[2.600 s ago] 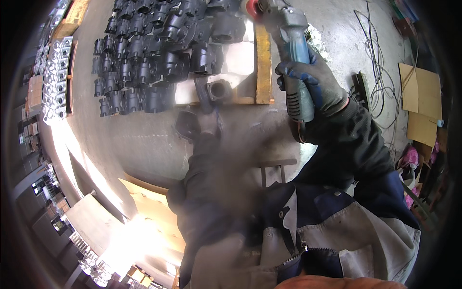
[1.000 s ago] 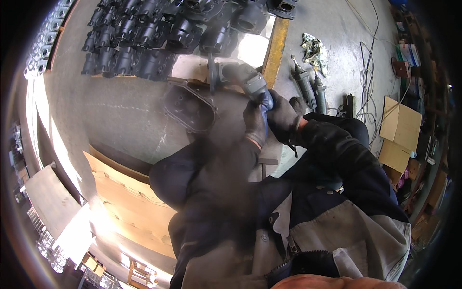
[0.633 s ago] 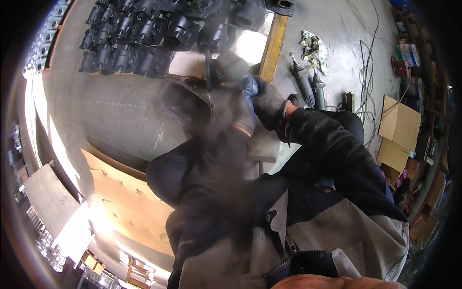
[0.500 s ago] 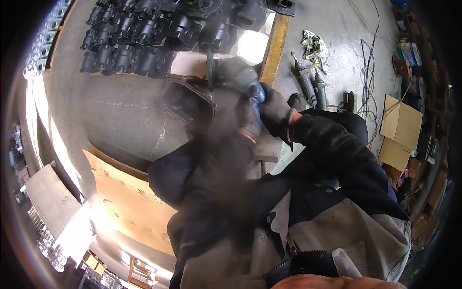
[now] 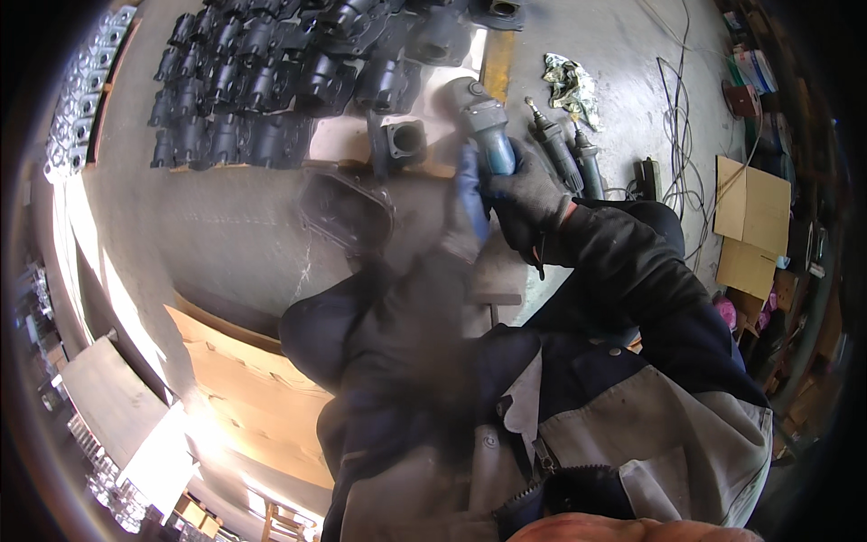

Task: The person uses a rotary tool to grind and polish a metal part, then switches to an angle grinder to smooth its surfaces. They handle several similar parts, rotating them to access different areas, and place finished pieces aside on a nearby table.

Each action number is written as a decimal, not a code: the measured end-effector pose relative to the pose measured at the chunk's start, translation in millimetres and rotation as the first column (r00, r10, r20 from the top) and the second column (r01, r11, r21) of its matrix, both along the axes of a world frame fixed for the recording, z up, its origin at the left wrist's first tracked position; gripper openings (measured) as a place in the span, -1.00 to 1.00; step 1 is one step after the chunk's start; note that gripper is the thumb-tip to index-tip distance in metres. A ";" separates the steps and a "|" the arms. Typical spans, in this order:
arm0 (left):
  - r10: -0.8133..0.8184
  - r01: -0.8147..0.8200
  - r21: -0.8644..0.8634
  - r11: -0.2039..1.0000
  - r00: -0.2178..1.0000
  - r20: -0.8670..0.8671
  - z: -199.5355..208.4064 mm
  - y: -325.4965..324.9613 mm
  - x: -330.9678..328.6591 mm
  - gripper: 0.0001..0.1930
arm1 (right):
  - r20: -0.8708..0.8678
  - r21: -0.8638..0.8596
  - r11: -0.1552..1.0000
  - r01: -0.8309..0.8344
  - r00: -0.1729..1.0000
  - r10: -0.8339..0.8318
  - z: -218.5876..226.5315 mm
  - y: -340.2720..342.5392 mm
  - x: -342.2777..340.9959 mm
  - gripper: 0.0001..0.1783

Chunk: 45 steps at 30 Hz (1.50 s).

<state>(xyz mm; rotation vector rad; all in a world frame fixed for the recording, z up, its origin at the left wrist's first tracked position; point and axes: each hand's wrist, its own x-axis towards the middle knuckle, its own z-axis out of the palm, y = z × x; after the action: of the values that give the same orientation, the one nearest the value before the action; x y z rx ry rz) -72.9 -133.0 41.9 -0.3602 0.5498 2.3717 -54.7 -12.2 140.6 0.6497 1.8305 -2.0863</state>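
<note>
An angle grinder [image 5: 492, 135] with a grey head and a blue-green body points away from me. My right hand [image 5: 535, 191], in a grey glove, is closed around its rear end. Against the grinder's left side is my left hand [image 5: 468, 203], in a grey and blue glove; blur hides how its fingers lie. Left of the hands, a dark open cast-metal housing [image 5: 345, 212] shows its hollow inside, its near part blurred behind my left arm. Beyond it, a square flange with a round hole [image 5: 405, 142] faces me.
Rows of black castings [image 5: 244, 81] fill the far left. Right of the hands lie two slim power tools [image 5: 555, 149], a crumpled rag [image 5: 571, 90] and loose cables [image 5: 677, 154]. Flattened cardboard [image 5: 244, 388] is at the near left, a cardboard box [image 5: 754, 212] at the right.
The grinder has swung up and away from the housing, its head now pointing forward. My right hand has come into clearer view on its body. The flange's round hole now shows.
</note>
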 end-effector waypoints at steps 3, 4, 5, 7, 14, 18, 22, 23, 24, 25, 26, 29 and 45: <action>0.031 -0.031 0.042 0.999 0.999 -0.014 9.3 -0.7 -14.1 -0.46 | 0.044 0.093 0.996 0.001 0.999 -0.005 10.9 -1.9 -3.2 -0.31; 0.083 -0.080 0.091 0.993 0.996 -0.024 10.8 -3.1 -14.7 -0.43 | 0.008 0.099 0.995 -0.029 1.000 0.029 10.0 -3.0 -3.4 -0.28; 0.086 -0.076 0.114 0.991 0.993 -0.085 11.2 -3.1 -16.5 -0.39 | 0.006 0.137 0.990 -0.029 1.000 0.028 7.5 -3.8 -3.7 -0.26; 0.032 -0.032 -0.098 0.995 0.999 -0.007 11.3 -3.6 -15.1 -0.36 | -0.036 0.224 0.973 -0.060 0.997 0.070 0.4 -2.9 -2.2 -0.23; -0.084 0.075 -0.075 0.994 0.988 -0.131 22.8 -6.4 -13.8 -0.46 | -0.044 0.180 0.980 -0.081 0.995 0.090 8.7 15.6 -3.2 -0.22; 0.055 -0.309 -0.676 0.669 0.927 -0.370 32.8 -33.9 -52.5 -0.60 | -0.107 0.145 0.989 -0.011 0.994 0.026 39.5 30.8 -15.2 -0.35; 0.104 -0.612 -0.769 0.184 0.790 -0.604 22.9 -80.4 -119.3 -0.62 | -0.188 -0.095 0.977 0.192 0.960 -0.207 68.0 40.8 -17.7 -0.36; 0.064 -0.546 -0.785 0.292 0.830 -0.554 16.1 -88.0 -131.0 -0.58 | -0.217 -0.113 0.971 0.210 0.949 -0.230 73.1 45.5 -18.8 -0.36; 0.028 -0.416 -0.830 0.372 0.898 -0.438 8.5 -94.9 -138.4 -0.53 | -0.229 -0.115 0.973 0.199 0.948 -0.221 77.9 51.2 -18.3 -0.36; -0.024 -0.274 -0.856 0.439 0.948 -0.316 0.9 -101.1 -145.6 -0.48 | -0.205 -0.126 0.972 0.201 0.953 -0.223 81.0 55.8 -17.7 -0.35; -0.071 -0.158 -0.866 0.475 0.974 -0.217 -7.9 -103.5 -151.0 -0.50 | -0.181 -0.136 0.970 0.202 0.957 -0.225 83.1 60.1 -16.8 -0.34; -0.213 0.009 -0.873 0.488 0.971 -0.109 -34.4 -104.0 -158.9 -0.55 | -0.178 -0.176 0.961 0.215 0.953 -0.246 83.6 70.3 -15.3 -0.32; -0.990 -0.764 -0.646 -0.009 0.098 -0.102 -56.9 -181.6 -122.6 -0.67 | -0.153 -0.132 0.966 0.224 0.958 -0.244 92.2 76.1 -8.6 -0.34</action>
<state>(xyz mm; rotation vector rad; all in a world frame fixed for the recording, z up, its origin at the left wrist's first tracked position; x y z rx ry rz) -195.5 -314.6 -14.9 1.0910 2.8170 0.4315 -63.4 63.8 232.9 0.7110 1.7782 -2.4482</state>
